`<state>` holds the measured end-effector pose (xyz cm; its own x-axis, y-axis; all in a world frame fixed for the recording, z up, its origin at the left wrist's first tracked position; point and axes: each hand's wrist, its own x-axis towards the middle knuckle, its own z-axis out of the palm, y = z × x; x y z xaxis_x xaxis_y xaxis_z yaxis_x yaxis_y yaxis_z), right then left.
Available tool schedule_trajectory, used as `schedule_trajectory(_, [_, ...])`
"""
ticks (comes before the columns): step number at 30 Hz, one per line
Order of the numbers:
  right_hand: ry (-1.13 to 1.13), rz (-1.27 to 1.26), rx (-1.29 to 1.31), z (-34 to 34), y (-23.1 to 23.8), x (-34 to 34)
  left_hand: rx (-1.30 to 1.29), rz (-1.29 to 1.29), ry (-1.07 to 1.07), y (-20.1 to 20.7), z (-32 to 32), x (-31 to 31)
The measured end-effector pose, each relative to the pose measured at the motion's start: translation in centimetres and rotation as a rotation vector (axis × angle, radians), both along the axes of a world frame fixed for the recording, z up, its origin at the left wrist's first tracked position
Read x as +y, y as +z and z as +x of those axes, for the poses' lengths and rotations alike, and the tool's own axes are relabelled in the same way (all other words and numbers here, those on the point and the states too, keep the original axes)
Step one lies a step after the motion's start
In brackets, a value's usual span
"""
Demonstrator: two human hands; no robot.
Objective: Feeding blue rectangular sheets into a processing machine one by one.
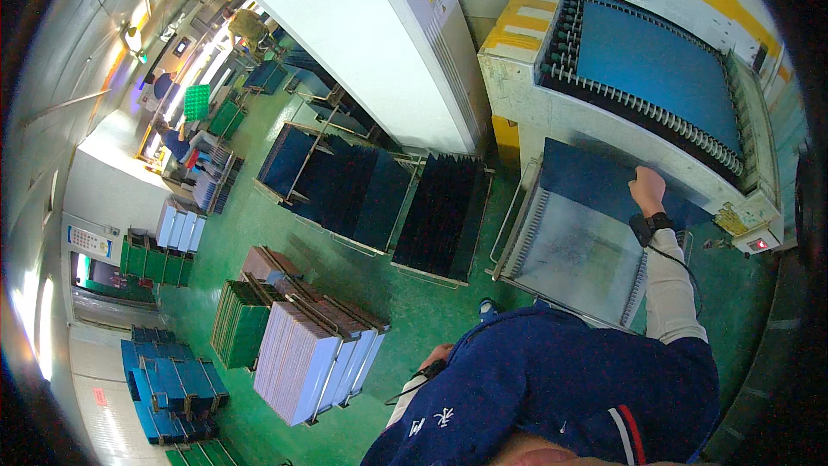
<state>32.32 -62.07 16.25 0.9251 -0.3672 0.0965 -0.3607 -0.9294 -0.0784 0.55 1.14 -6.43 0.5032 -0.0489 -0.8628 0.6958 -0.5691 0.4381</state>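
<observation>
My right hand (647, 192) is closed at the upper edge of a dark blue panel (586, 174), which stands at the far end of a slotted rack (528, 237) in front of the machine. A pale grey surface (578, 250) shows inside this rack, between its two toothed sides. Down at my left side, my left hand (438, 355) hangs close to my body, away from the racks; its fingers are mostly hidden. Bands with cables circle both wrists.
Beyond the rack stands a white machine (517, 82) with a blue panel (655, 60) among its rollers. Racks of dark panels (442, 216) and stacked pale boards (302, 358) stand on the green floor (388, 293) to the left. A tall white cabinet (371, 26) rises behind; people work far left.
</observation>
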Motion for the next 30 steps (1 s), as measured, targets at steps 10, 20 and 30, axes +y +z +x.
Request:
schedule_trajectory(10, [0.004, 0.024, -0.009, -0.3, 0.4, 0.2, 0.003, 0.027, -0.013, 0.0, 0.2, -0.4])
schedule_trajectory(20, [-0.001, 0.003, 0.004, 0.1, 0.4, 0.2, 0.016, 0.03, 0.014, 0.4, 0.3, -0.4])
schedule_trajectory(30, [-0.01, 0.011, -0.011, -0.3, 0.4, 0.0, 0.033, 0.148, 0.023, 6.6, 1.9, -3.3])
